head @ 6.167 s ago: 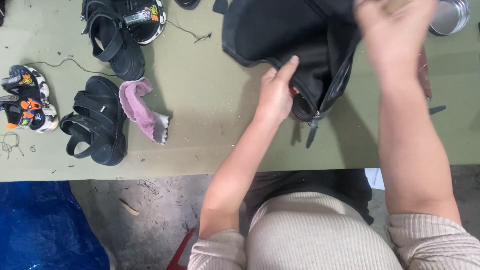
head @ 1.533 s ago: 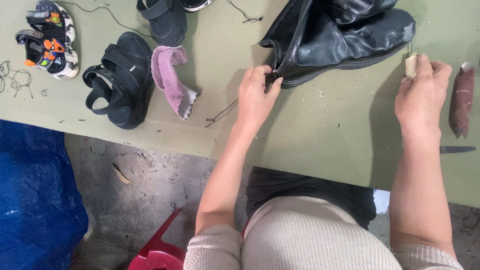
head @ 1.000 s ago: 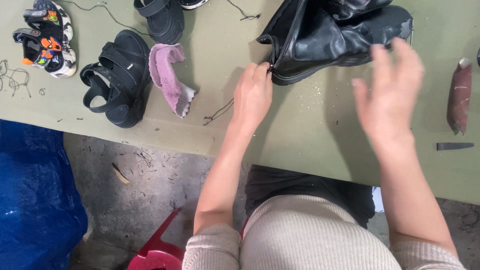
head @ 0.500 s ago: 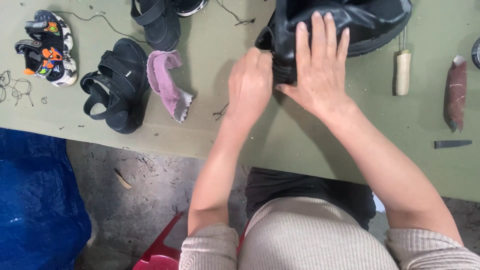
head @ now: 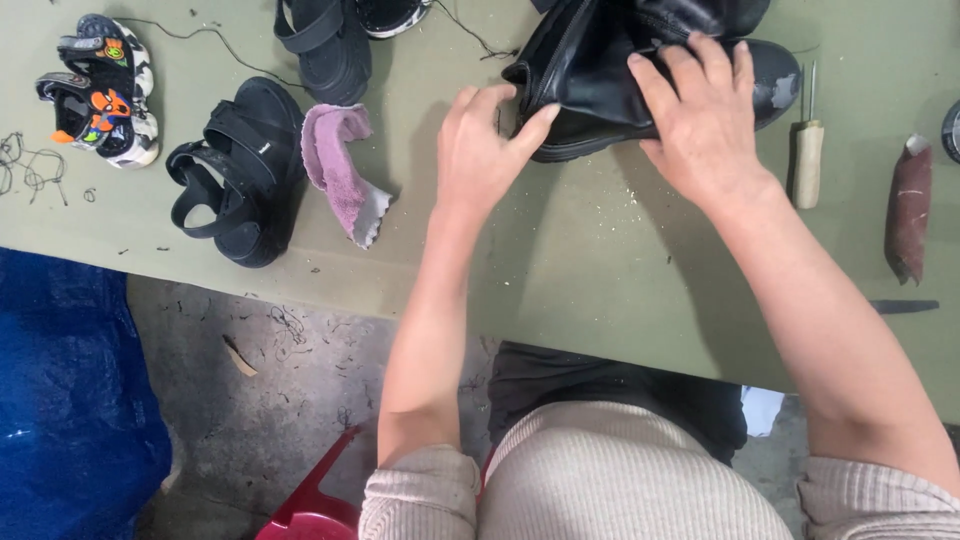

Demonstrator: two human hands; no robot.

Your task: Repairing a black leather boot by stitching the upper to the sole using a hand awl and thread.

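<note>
While both hands work it, black leather boot lies on its side at far edge of olive bench, long axis left-right. Left hand pinches the shaft edge; right hand presses flat on top, nearer the sole.

Left hand: my forearm bare, reaching straight ahead from the cuffed sleeve, palm down, fingers bent, fingertips and thumb pinched forward. Right hand: my forearm bare, angled in from the right, palm down, fingers spread flat and pressed forward, thumb tucked out of view.
</note>
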